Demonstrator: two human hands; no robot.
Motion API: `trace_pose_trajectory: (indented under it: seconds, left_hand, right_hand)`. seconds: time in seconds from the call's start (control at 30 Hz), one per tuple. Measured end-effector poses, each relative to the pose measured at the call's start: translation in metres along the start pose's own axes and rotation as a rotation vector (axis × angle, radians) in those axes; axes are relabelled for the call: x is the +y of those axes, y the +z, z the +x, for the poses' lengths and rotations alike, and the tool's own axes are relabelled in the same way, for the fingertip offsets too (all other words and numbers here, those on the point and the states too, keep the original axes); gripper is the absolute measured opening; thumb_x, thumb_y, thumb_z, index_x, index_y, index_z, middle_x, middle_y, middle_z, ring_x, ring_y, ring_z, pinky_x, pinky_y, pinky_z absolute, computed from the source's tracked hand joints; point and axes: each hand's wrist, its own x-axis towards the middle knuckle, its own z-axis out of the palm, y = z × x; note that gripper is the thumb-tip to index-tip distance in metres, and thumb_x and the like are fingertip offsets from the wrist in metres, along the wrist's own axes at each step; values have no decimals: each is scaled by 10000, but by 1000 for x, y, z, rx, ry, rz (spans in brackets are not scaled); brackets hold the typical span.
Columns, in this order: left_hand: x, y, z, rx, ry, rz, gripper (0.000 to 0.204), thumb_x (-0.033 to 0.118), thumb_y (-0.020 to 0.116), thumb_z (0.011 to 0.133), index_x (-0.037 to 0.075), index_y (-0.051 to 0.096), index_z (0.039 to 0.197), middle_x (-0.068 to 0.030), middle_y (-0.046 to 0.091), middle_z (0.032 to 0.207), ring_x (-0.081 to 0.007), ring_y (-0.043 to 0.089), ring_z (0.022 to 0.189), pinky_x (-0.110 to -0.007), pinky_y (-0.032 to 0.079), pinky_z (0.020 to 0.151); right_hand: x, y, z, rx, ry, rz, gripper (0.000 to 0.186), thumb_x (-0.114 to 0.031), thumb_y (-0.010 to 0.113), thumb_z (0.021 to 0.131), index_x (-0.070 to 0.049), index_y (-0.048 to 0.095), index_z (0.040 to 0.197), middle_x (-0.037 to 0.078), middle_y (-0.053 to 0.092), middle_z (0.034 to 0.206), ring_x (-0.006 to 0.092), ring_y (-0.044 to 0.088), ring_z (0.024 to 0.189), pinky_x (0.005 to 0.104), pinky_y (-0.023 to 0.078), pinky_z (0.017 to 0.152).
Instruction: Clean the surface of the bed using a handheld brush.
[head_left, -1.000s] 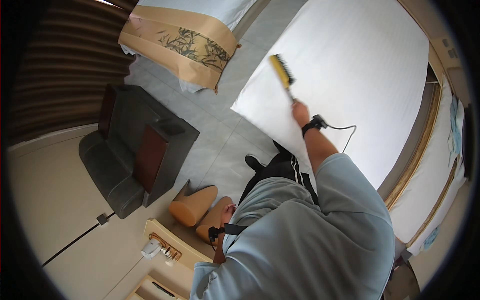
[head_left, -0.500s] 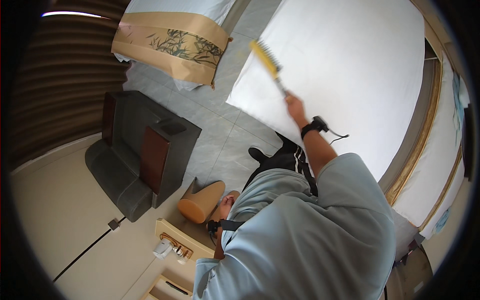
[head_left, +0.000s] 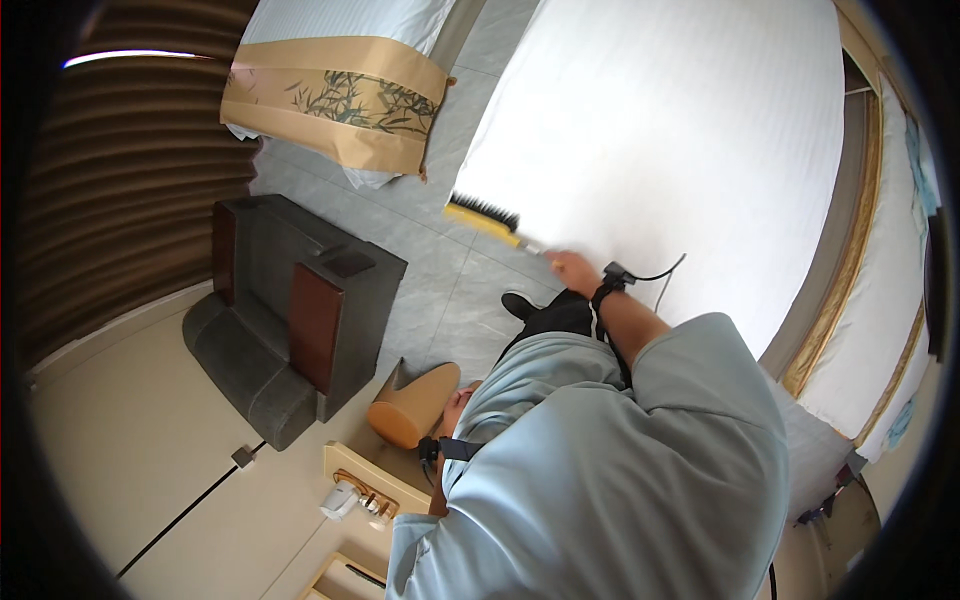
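My right hand [head_left: 574, 272] is closed round the handle of a long brush with a yellow back and dark bristles [head_left: 484, 218]. The brush points left, its head at the near left corner of a white-sheeted bed [head_left: 660, 150], bristles turned toward the sheet. Whether the bristles press on the cloth is hard to tell. Low at my side, my left hand [head_left: 457, 408] hangs beside a tan rounded bin-like container [head_left: 412, 405]. My shirt partly covers that hand, so its fingers do not show clearly.
A dark grey armchair [head_left: 345, 330] with reddish-brown side panels stands to the left. Beyond it is another bed with a tan bamboo-patterned runner [head_left: 340, 100]. Grey floor tiles [head_left: 420, 240] lie between. A white mattress with gold edging [head_left: 860, 330] leans at the right.
My right hand has drawn the brush back toward me and to the left, from over the sheet to the bed's near corner. My left hand has slipped further behind my shirt.
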Motion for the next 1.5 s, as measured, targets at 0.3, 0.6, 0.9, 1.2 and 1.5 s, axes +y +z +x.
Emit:
trace_pose_trajectory:
  seconds: [0.3,0.6,0.9,1.2,1.5]
  left_hand:
    - [6,-4,6,-39,-106,-223,165,121,453,916,36,583,973,-14,547,776,-97,490,701,-232,425,664]
    - [-8,8,-9,-17,-65,-43,168,124,454,916,36,585,971,-19,554,781,-99,497,706,-234,428,670]
    - [31,9,-9,-35,-76,-160,169,128,457,915,35,586,972,-22,561,786,-100,502,710,-234,429,673]
    - [26,13,1,-43,12,-15,182,157,473,913,28,586,974,-39,590,822,-114,530,744,-243,440,694]
    - [25,5,7,-84,-34,137,190,170,477,913,27,587,971,-44,599,835,-122,541,758,-248,444,705]
  right_hand:
    - [-28,-58,75,233,84,157,328,-248,523,842,-143,571,1149,180,593,1040,341,555,964,404,439,841]
    - [-16,-131,152,406,295,-165,228,-199,464,851,-54,575,989,205,613,880,379,583,844,466,467,721]
    - [-98,73,66,-241,-61,-212,199,-163,501,777,-60,625,893,181,620,801,357,596,782,477,464,703]
    - [-27,-68,81,323,97,67,281,-195,497,845,-65,574,1082,195,604,981,347,578,907,401,460,794]
    - [71,-198,56,625,483,-140,258,-237,459,857,-41,569,985,224,608,865,383,580,821,464,463,720]
